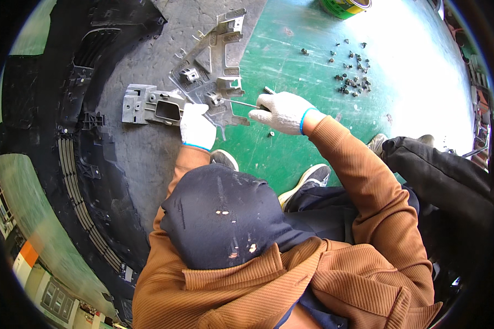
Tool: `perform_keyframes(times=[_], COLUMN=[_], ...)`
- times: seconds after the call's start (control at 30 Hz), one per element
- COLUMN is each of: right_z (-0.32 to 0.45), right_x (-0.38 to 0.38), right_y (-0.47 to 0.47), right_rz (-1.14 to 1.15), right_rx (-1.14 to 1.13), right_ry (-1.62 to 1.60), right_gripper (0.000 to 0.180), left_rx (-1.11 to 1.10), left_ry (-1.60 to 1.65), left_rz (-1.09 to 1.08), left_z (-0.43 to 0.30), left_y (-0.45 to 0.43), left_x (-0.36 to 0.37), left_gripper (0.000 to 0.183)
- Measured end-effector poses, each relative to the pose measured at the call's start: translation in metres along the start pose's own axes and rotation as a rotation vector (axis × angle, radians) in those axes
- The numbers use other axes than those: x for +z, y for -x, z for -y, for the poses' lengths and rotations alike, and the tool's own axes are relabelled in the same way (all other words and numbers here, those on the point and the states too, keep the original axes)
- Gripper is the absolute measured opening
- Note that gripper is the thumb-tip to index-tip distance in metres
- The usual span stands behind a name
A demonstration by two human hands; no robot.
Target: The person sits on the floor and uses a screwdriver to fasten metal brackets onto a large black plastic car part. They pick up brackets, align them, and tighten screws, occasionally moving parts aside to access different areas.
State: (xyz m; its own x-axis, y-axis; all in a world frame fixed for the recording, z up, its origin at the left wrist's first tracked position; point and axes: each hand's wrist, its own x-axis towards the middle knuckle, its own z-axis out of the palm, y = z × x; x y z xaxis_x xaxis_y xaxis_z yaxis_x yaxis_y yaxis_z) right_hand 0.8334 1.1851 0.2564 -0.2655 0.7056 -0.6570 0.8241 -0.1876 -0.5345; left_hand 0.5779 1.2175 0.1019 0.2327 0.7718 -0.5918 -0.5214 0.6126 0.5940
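Note:
My left hand (198, 126), in a white knit glove, grips the near edge of a grey plastic bracket (152, 103) with a rectangular opening. The bracket meets a dark grey ribbed plastic panel (203, 55); whether the two are joined cannot be told. In my gloved right hand (286, 112) is a thin-shafted tool (241, 102), seemingly a screwdriver, its handle mostly hidden by the fingers. The shaft points left, and its tip is at a small raised clip mount (214, 98) on the panel.
A long black car bumper (72, 164) curves along the left beside a grey mat (125, 156). Several small dark fasteners (354, 78) lie scattered on the green floor (271, 53). At the top stands a green and yellow can (341, 10). Another person's dark-trousered leg (432, 164) is at right.

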Motion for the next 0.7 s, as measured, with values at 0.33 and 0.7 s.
perform_keyframes(times=[0.33, 0.7], right_z=[0.004, 0.007], right_x=[-0.004, -0.006], right_y=[0.000, -0.003], right_rz=[0.028, 0.038], right_rx=[0.063, 0.079], right_ry=[0.019, 0.073], right_gripper=[0.053, 0.047], left_rx=[-0.007, 0.034], left_ry=[-0.054, -0.137], left_rz=[-0.027, -0.028], left_z=[0.009, 0.008], left_y=[-0.007, 0.001], left_x=[-0.008, -0.006], left_gripper=[0.044, 0.040])
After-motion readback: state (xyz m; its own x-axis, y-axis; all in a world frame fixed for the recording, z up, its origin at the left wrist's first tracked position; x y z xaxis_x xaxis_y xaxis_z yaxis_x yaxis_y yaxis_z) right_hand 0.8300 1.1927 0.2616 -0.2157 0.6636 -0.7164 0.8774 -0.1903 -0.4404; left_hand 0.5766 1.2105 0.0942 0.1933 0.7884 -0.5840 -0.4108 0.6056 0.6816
